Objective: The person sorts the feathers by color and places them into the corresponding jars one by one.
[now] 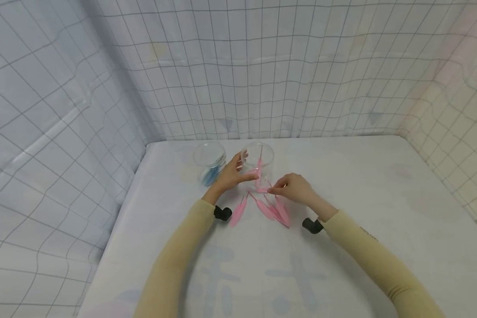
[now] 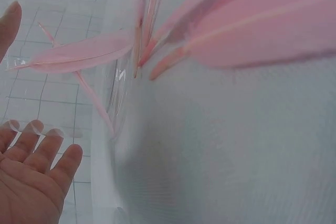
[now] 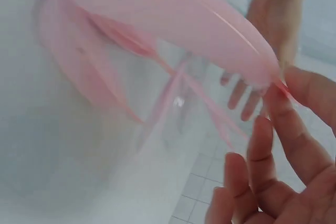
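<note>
My left hand (image 1: 229, 176) holds a clear round jar (image 1: 268, 171), thumb on the near side and fingers on the left and far side. Pink feathers stand in this jar; one feather (image 2: 79, 53) shows through its wall in the left wrist view, crossing a thin shaft. Just right of the jar's base, my right hand (image 1: 295, 188) pinches the quill end of a pink feather (image 3: 210, 27) between thumb and index finger, its other fingers loosely bent. More loose pink feathers (image 1: 264, 209) lie fanned on the table before the jar, one feather (image 1: 238, 213) apart at the left.
A second clear jar (image 1: 198, 160) stands left of the first, behind my left hand, with blue feather-like pieces (image 1: 211, 175) inside. The white cloth-covered table (image 1: 361, 190) meets grid-patterned sheets (image 1: 238, 70) at the back and sides. Black wrist mounts (image 1: 312, 225) sit on both sleeves.
</note>
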A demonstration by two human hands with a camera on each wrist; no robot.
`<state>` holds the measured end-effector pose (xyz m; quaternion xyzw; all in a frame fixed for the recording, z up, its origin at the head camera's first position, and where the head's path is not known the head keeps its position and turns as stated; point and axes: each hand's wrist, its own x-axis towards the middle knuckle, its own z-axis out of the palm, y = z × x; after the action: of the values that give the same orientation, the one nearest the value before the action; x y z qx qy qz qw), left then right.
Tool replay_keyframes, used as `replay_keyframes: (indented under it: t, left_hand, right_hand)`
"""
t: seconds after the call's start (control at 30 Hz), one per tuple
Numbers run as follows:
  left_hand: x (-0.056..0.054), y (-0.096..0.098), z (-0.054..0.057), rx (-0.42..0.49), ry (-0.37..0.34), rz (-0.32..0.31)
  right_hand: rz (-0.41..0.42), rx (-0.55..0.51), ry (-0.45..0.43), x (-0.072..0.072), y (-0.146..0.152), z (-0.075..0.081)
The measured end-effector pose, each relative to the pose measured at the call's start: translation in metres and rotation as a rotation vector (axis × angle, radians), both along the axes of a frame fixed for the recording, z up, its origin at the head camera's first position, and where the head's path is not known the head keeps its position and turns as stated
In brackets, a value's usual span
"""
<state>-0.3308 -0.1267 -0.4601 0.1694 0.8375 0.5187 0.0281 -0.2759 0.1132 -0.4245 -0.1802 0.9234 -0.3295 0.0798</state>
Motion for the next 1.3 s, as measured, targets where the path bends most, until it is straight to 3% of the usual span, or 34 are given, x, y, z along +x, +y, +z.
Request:
replay_keyframes:
  t: [0.2,0.33,0.43,0.53,0.67,0.8,0.97,1.17,1.23,1.3]
  left_hand:
    - [0.0,-0.001,-0.001,0.01,0.0,-0.002]
    - [0.0,-0.001,-0.003,0.011,-0.016,-0.004]
    - [0.001,-0.001,-0.006,0.004,-0.027,-0.008]
    - [0.001,0.0,-0.009,0.005,-0.028,-0.006]
    - [0.001,0.001,-0.011,0.014,-0.023,-0.002]
    - [0.001,0.004,-0.011,0.014,-0.03,-0.003]
    - [0.001,0.005,-0.009,0.008,-0.015,-0.006]
    - [0.0,0.002,-0.005,0.016,-0.008,-0.006]
    - [-0.001,0.001,-0.004,0.016,-0.002,-0.006]
    - [-0.001,0.0,-0.002,0.013,0.006,-0.005]
  right_hand:
    - [-0.168,-0.428,0.01,-0.014,-0.002,0.021]
    - [-0.295,-0.717,0.088,-0.025,-0.008,0.033]
    - [-0.383,-0.863,0.161,-0.034,-0.014,0.039]
    - [-0.436,-0.941,0.213,-0.044,-0.02,0.04]
    - [-0.466,-0.913,0.244,-0.054,-0.029,0.036]
    - [-0.455,-0.797,0.222,-0.057,-0.032,0.027]
    - [-0.393,-0.689,0.2,-0.055,-0.029,0.021]
    - [-0.366,-0.639,0.26,-0.049,-0.017,0.022]
    - [-0.334,-0.56,0.259,-0.045,-0.011,0.024]
    - [-0.277,-0.408,0.235,-0.041,-0.004,0.024]
